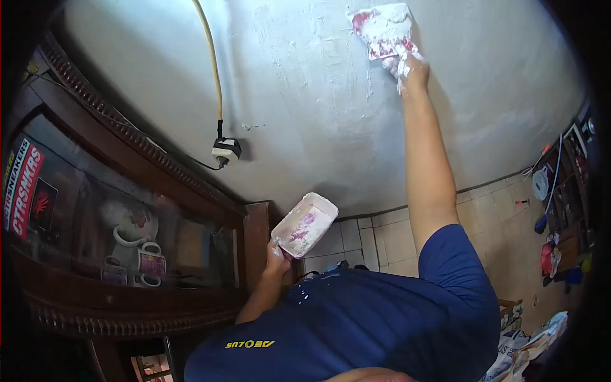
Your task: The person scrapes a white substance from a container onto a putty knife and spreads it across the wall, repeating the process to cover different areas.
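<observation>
My right hand (409, 71), smeared with white paste, reaches high up the wall and grips a putty scraper (385, 30). The scraper's red blade is mostly coated in white putty and lies at the wall surface. Lower down, my left hand (277, 257) is closed on the near end of a white plastic tub (307, 223). Putty clings to the tub's inside, with pinkish patches showing on its floor. Around the scraper, the wall (305, 83) carries uneven streaks and small lumps of putty.
A power socket (226, 151) hangs on the wall from a yellow cable (212, 57). At left stands a dark wooden cabinet (127, 321) with mugs (151, 262) behind its glass. Shelving (569, 191) with assorted items lines the right, above a tiled floor (490, 235). Bags (528, 344) lie lower right.
</observation>
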`<act>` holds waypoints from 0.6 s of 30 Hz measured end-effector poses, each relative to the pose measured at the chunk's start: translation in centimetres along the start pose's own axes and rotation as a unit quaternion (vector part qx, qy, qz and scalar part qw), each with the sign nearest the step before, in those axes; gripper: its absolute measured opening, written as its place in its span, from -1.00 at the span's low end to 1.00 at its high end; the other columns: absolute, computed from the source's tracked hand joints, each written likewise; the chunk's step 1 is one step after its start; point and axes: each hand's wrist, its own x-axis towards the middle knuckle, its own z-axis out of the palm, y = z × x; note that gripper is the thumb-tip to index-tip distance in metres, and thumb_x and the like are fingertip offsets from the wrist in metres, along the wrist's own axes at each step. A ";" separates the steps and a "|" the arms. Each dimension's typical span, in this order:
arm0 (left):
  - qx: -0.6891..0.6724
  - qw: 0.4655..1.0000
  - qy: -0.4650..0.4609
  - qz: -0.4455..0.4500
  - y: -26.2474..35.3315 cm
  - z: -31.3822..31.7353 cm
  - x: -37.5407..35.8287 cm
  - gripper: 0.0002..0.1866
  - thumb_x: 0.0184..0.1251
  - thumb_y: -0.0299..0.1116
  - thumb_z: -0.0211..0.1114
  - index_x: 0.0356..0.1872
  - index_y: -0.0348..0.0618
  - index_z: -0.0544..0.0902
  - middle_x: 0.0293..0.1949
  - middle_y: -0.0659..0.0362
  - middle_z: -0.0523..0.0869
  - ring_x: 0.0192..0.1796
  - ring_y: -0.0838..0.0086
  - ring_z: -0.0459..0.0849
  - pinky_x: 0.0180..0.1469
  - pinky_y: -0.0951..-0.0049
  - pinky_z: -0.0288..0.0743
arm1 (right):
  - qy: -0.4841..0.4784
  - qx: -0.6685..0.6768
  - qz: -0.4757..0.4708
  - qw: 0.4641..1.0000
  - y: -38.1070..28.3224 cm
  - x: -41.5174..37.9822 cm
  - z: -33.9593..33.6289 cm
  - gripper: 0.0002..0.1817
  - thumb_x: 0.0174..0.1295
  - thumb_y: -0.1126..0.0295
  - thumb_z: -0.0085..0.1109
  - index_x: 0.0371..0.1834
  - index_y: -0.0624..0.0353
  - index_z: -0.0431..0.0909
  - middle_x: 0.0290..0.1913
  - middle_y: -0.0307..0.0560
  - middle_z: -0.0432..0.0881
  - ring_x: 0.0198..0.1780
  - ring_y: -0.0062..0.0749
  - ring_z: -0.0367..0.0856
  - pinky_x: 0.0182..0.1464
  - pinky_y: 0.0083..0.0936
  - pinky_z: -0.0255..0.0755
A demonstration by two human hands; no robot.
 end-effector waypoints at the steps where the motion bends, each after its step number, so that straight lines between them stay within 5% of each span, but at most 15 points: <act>1: -0.010 1.000 0.008 -0.003 0.0 0.1 0.1 -0.59 0.27 -0.25 -0.13 0.05 -0.23 0.43 -0.04 0.04 0.58 -0.05 0.26 0.61 -0.02 0.28 0.56 | -0.001 0.016 -0.003 1.000 2.2 0.0 -1.2 -0.79 0.07 0.51 0.08 -0.24 0.40 0.51 -0.50 -0.12 0.54 -0.63 -0.47 0.48 -0.62 -0.53 0.36; 3: 0.010 1.000 0.001 -0.012 0.1 0.3 0.6 -0.56 0.25 -0.21 -0.14 0.07 -0.21 0.43 -0.03 0.06 0.58 -0.04 0.26 0.61 -0.01 0.25 0.55 | 0.059 -0.023 0.022 0.998 5.0 -2.7 -3.2 -0.78 0.06 0.52 0.07 -0.23 0.40 0.52 -0.53 -0.14 0.52 -0.63 -0.50 0.46 -0.65 -0.54 0.29; 4: 0.031 0.999 -0.004 -0.024 0.0 0.1 0.7 -0.53 0.22 -0.17 -0.14 0.09 -0.19 0.43 -0.02 0.07 0.58 -0.03 0.25 0.60 -0.01 0.23 0.54 | 0.011 -0.062 -0.006 0.998 11.0 -0.4 -7.8 -0.81 0.06 0.52 0.08 -0.26 0.38 0.53 -0.53 -0.18 0.51 -0.63 -0.52 0.44 -0.63 -0.56 0.26; 6: 0.040 0.999 -0.003 -0.020 -0.2 -0.2 1.4 -0.54 0.22 -0.17 -0.13 0.07 -0.19 0.44 -0.02 0.07 0.58 -0.02 0.25 0.60 -0.01 0.23 0.54 | 0.059 -0.054 0.093 0.992 12.6 -5.0 -9.9 -0.81 0.11 0.43 0.09 -0.28 0.33 0.53 -0.49 -0.21 0.51 -0.55 -0.55 0.46 -0.57 -0.57 0.30; 11: 0.027 0.999 -0.021 0.007 0.1 2.0 1.2 -0.56 0.22 -0.16 -0.11 0.02 -0.20 0.47 -0.05 0.08 0.59 -0.02 0.27 0.60 0.03 0.27 0.52 | -0.045 0.041 0.214 0.975 10.0 -11.5 -12.0 -0.63 0.18 0.38 0.09 0.02 0.33 0.36 -0.31 -0.09 0.58 -0.46 -0.45 0.57 -0.51 -0.56 0.45; 18: 0.047 0.998 -0.043 -0.003 -1.2 2.3 2.7 -0.58 0.31 -0.14 -0.14 0.05 -0.17 0.43 -0.06 0.07 0.59 -0.10 0.30 0.64 -0.14 0.30 0.60 | -0.129 0.079 0.056 0.987 0.5 -6.4 0.2 -0.62 0.16 0.46 0.02 0.05 0.36 0.33 -0.17 0.01 0.54 -0.36 -0.37 0.58 -0.45 -0.55 0.45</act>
